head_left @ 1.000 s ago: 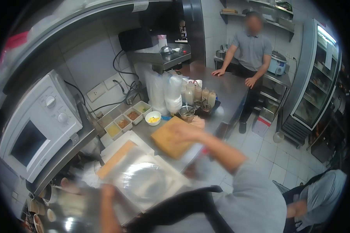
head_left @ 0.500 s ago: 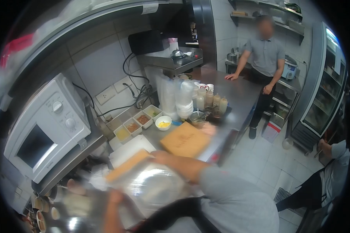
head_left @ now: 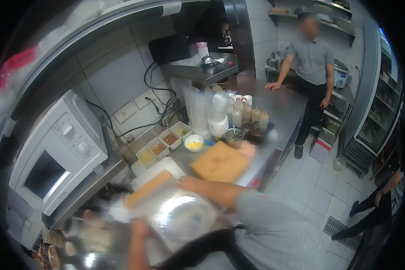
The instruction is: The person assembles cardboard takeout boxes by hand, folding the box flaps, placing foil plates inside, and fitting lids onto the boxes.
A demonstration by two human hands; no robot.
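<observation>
My right hand (head_left: pixel 191 183) reaches across to the far corner of a shallow tray-like piece with a brown strip (head_left: pixel 154 188) along its back edge; its fingers are blurred. My left hand (head_left: pixel 140 228) is at the near left side of the same piece, smeared by motion. Between my hands lies a shiny round shape under clear plastic film (head_left: pixel 177 218); what is beneath it I cannot make out. Beyond my right hand, a brown cardboard box (head_left: pixel 221 163) with printing on top rests on the steel counter (head_left: pixel 274 105).
Behind the box stand sauce bottles (head_left: pixel 258 117), stacked plastic cups (head_left: pixel 217 112) and a white bowl with yellow food (head_left: pixel 194 143). Ingredient tubs (head_left: pixel 157 147) line the wall near a microwave (head_left: pixel 58 150). One person (head_left: pixel 310 63) leans on the counter; another (head_left: pixel 382 202) is at the right edge.
The view has shifted slightly, so the counter items appear a little to the right. My hands stay around the film-covered piece. The person at the right edge has changed stance.
</observation>
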